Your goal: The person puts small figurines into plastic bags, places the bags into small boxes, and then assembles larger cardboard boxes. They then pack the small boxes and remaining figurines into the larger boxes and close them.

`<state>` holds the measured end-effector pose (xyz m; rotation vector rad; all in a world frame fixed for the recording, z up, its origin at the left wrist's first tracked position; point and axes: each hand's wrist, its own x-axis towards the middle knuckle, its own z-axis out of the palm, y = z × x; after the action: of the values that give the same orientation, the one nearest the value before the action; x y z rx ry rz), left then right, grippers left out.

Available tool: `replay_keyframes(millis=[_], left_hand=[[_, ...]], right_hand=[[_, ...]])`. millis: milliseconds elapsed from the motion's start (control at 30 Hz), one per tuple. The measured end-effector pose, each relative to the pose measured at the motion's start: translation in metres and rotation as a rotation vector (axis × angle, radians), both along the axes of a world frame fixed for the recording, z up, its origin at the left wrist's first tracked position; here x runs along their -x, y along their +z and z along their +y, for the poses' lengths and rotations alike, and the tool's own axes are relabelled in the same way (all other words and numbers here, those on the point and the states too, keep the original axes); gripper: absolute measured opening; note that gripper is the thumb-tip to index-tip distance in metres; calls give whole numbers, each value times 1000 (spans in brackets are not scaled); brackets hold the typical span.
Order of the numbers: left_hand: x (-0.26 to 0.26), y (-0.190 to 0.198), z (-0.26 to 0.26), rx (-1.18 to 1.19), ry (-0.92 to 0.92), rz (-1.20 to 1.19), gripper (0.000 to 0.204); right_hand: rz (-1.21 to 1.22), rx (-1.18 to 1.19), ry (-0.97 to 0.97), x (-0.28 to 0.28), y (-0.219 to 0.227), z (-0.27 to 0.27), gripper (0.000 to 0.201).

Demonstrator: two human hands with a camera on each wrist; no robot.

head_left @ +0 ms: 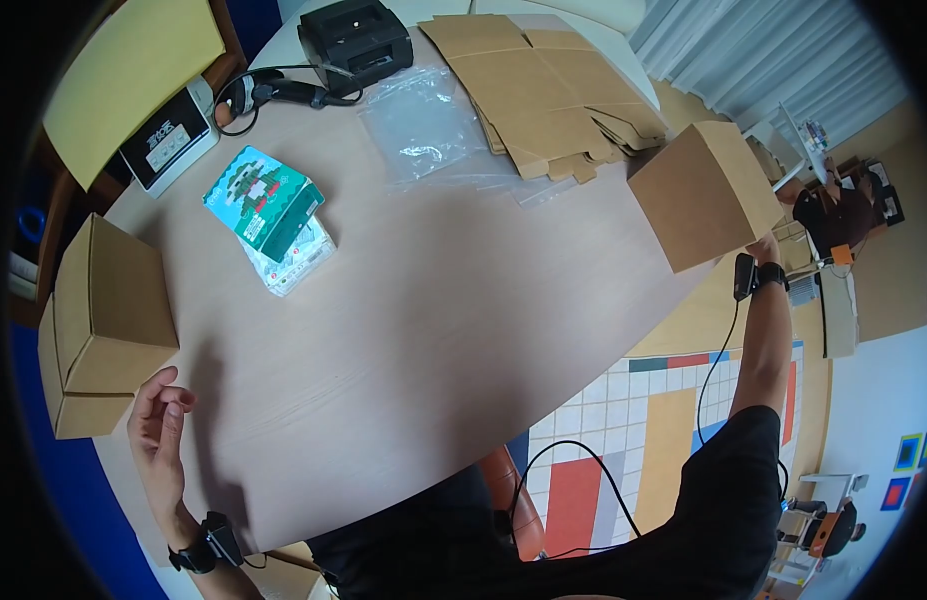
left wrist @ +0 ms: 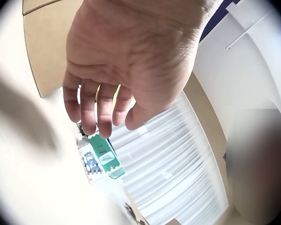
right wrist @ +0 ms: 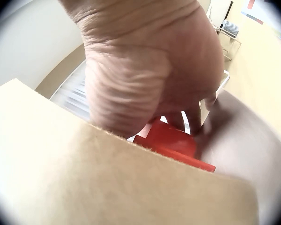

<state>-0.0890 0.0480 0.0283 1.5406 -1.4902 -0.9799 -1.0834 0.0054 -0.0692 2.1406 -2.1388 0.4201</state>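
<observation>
At the table's right edge in the head view, the right hand (head_left: 763, 248) is beside the near lower corner of a brown cardboard box (head_left: 698, 200). The right wrist view has that hand (right wrist: 145, 70) over a red object (right wrist: 173, 140) behind the box's cardboard edge (right wrist: 84, 178); its fingertips are mostly hidden, so its hold cannot be told. The left hand (head_left: 163, 445), empty with fingers loosely bent, hovers next to another cardboard box (head_left: 118, 320). Its palm (left wrist: 131, 56) faces the left wrist camera. A teal printed box (head_left: 263, 205) lies on a white printed package (head_left: 308, 262).
Flattened cardboard (head_left: 543, 90) and clear plastic bags (head_left: 418, 125) lie along the table's far side. A black printer (head_left: 355, 45), a handheld scanner (head_left: 283, 90) with its cable and a white device (head_left: 168, 140) stand at the back left. Dark cables hang near the right arm.
</observation>
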Motion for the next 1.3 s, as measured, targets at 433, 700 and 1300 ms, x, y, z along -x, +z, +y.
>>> replay_keyframes(millis=[433, 700, 1300], left_hand=[[12, -6, 0, 3, -30, 29, 32], [7, -5, 5, -6, -36, 30, 31], [-9, -10, 15, -26, -10, 107, 32]], right_hand=[[-323, 70, -235, -12, -12, -4, 26], [-379, 102, -285, -28, -15, -5, 24], [-589, 285, -371, -80, 1, 10, 25]])
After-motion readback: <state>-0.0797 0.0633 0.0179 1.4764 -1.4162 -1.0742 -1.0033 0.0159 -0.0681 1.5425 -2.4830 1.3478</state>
